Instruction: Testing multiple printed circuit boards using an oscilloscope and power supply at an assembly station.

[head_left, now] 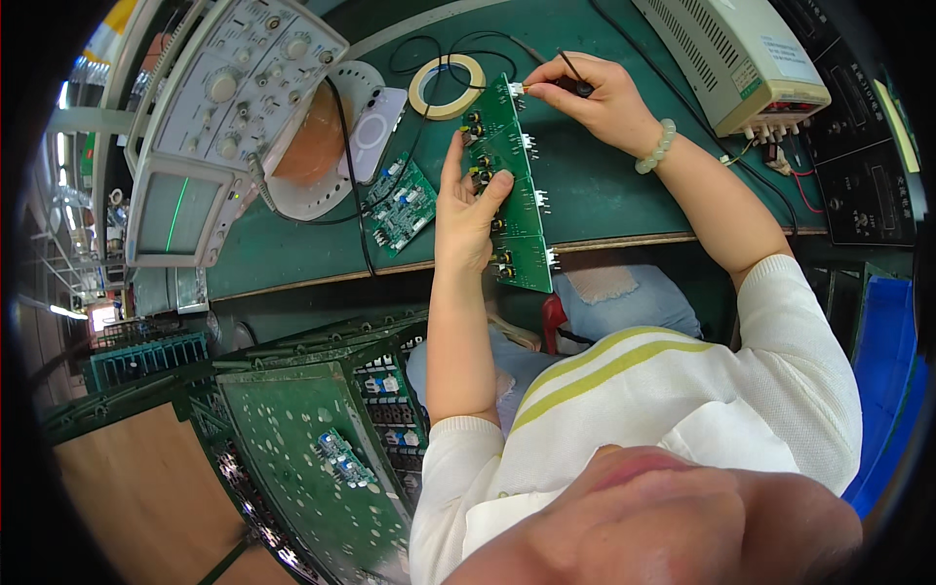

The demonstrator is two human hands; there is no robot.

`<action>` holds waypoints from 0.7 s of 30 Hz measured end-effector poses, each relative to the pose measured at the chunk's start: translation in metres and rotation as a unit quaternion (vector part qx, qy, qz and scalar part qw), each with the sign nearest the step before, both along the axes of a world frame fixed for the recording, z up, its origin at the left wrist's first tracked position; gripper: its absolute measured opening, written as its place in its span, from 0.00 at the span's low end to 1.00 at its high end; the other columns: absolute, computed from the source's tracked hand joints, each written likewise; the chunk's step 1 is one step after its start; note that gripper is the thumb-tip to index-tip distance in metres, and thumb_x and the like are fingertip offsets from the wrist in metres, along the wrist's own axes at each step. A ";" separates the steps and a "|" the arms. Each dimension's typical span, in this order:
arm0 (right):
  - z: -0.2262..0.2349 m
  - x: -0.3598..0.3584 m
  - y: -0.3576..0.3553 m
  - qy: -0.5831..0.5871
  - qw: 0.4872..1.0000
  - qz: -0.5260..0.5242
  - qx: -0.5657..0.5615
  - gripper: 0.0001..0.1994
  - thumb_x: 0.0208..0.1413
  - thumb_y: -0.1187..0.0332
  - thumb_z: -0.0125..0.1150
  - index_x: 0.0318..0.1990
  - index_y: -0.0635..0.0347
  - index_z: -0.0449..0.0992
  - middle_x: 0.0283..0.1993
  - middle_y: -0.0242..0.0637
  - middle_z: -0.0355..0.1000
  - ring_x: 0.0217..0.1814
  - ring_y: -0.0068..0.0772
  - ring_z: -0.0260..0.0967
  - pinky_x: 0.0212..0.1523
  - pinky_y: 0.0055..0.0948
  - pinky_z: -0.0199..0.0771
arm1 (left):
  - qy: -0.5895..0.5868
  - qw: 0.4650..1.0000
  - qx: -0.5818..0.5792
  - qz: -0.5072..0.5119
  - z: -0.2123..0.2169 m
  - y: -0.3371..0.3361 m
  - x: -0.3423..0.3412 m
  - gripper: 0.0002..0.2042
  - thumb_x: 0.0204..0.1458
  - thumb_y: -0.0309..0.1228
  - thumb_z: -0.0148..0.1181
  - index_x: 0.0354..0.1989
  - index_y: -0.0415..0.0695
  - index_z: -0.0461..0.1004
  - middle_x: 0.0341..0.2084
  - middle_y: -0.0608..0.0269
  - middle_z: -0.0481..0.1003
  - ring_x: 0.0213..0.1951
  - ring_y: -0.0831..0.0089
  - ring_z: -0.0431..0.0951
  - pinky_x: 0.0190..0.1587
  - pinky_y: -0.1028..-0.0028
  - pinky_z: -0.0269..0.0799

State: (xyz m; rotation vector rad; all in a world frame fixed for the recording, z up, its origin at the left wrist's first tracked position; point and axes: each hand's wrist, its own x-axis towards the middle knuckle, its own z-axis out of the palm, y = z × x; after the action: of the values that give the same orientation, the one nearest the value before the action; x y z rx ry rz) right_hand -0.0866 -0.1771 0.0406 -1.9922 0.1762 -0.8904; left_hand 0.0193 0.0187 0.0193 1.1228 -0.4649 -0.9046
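Note:
My left hand (460, 222) grips a long green circuit board (525, 224) by its left edge, thumb on its face. The board stands tilted over the front of the green bench, its lower end past the bench edge. White pin connectors (530, 146) line its right side, and small black and yellow parts run along its left. My right hand (612, 105), with a beaded bracelet at the wrist, pinches a slim black probe (583, 88). Its tip is at the white connector on the board's far end; whether they touch I cannot tell.
An oscilloscope (185, 200) with a lit green trace stands left. Near it are a white basket (317, 200), a phone (375, 136), a tape roll (421, 90) and another circuit board (405, 207). Black cables cross the bench. A power supply (736, 68) sits right; a blue bin (882, 370) is below.

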 end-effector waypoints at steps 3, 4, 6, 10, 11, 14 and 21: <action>-0.001 0.000 -0.001 -0.008 0.999 -0.013 -0.031 0.07 0.54 0.69 0.63 0.38 0.61 0.79 0.29 0.30 0.70 0.28 0.19 0.66 0.30 0.19 0.65 | -0.010 1.000 -0.006 0.003 0.003 0.000 -0.004 0.44 0.48 0.20 0.65 0.70 0.44 0.42 0.46 0.53 0.72 0.44 0.71 0.75 0.45 0.73 0.75; -0.002 -0.001 -0.002 -0.022 0.999 -0.008 -0.040 0.07 0.54 0.69 0.63 0.37 0.61 0.79 0.29 0.31 0.70 0.27 0.20 0.65 0.29 0.19 0.65 | -0.014 1.000 -0.011 0.005 0.003 0.000 -0.005 0.44 0.48 0.20 0.65 0.70 0.46 0.42 0.46 0.53 0.72 0.44 0.71 0.75 0.44 0.73 0.75; -0.002 0.000 0.000 -0.036 0.998 -0.002 -0.048 0.07 0.53 0.69 0.63 0.37 0.61 0.79 0.29 0.31 0.70 0.27 0.21 0.65 0.29 0.20 0.65 | -0.005 1.000 -0.012 0.002 0.002 0.001 -0.003 0.44 0.48 0.20 0.65 0.70 0.47 0.42 0.46 0.53 0.72 0.44 0.71 0.75 0.44 0.73 0.75; -0.002 -0.001 0.005 -0.038 0.995 0.008 -0.087 0.06 0.55 0.72 0.61 0.38 0.65 0.77 0.31 0.31 0.69 0.28 0.18 0.63 0.29 0.18 0.63 | -0.003 1.000 -0.009 0.003 0.005 0.003 -0.003 0.42 0.48 0.19 0.65 0.70 0.47 0.45 0.47 0.53 0.71 0.44 0.71 0.75 0.44 0.73 0.75; -0.002 -0.001 0.005 -0.041 0.995 0.000 -0.087 0.06 0.55 0.72 0.61 0.38 0.65 0.77 0.31 0.31 0.69 0.28 0.18 0.63 0.28 0.18 0.63 | -0.003 1.000 -0.009 0.002 0.005 0.003 -0.003 0.42 0.48 0.19 0.65 0.70 0.47 0.45 0.47 0.53 0.71 0.44 0.71 0.75 0.44 0.73 0.75; -0.004 -0.001 0.004 -0.044 0.996 -0.009 -0.081 0.06 0.55 0.73 0.61 0.38 0.65 0.76 0.31 0.31 0.69 0.27 0.18 0.63 0.28 0.18 0.63 | -0.015 1.000 -0.003 0.003 0.005 0.004 -0.004 0.42 0.48 0.19 0.64 0.70 0.47 0.46 0.47 0.54 0.71 0.44 0.71 0.75 0.45 0.73 0.75; -0.005 -0.001 0.003 -0.059 0.994 -0.003 -0.092 0.05 0.55 0.73 0.61 0.38 0.65 0.77 0.31 0.31 0.69 0.27 0.19 0.62 0.28 0.18 0.63 | -0.022 1.000 -0.007 -0.001 0.005 0.004 -0.005 0.42 0.48 0.19 0.64 0.70 0.46 0.46 0.47 0.53 0.71 0.44 0.71 0.75 0.44 0.73 0.75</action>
State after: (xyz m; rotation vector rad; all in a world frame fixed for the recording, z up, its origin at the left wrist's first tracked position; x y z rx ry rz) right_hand -0.0874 -0.1740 0.0351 -2.1002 0.0331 -1.0575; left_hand 0.0141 0.0229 0.0239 1.1317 -0.5091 -0.8787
